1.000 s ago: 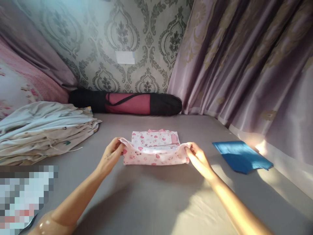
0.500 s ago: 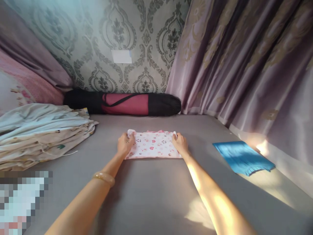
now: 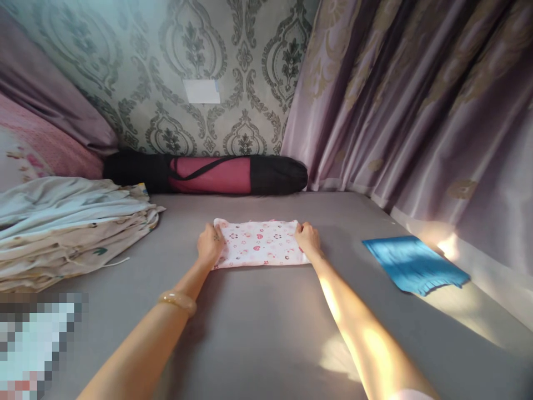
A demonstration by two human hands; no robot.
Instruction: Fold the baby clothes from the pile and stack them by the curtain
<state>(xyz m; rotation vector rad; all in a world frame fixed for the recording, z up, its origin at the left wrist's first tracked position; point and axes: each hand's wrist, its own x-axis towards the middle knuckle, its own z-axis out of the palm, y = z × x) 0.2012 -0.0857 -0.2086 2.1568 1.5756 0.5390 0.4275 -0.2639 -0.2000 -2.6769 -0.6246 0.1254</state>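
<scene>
A folded white-and-pink cloth (image 3: 260,244), printed with small hearts and flowers, lies as a wide rectangle on the grey bed surface (image 3: 250,322). My left hand (image 3: 210,243) grips its left edge near the far corner, fingers closed. At the opposite end my right hand (image 3: 308,239) pinches the far right corner. What kind of garment or cloth it is does not show. A pale bangle (image 3: 177,301) circles my left wrist.
Blue folded fabric (image 3: 416,264) lies to the right by the curtain (image 3: 375,111). Crumpled pale clothes (image 3: 75,222) are heaped at the left. Along the wall rests a long black-and-red bag (image 3: 210,174). A blurred-out patch (image 3: 37,339) covers the lower left.
Both hands keep hold of the cloth's ends. Its far edge looks straighter, and less of the pink bit behind it shows. The view has shifted slightly.
</scene>
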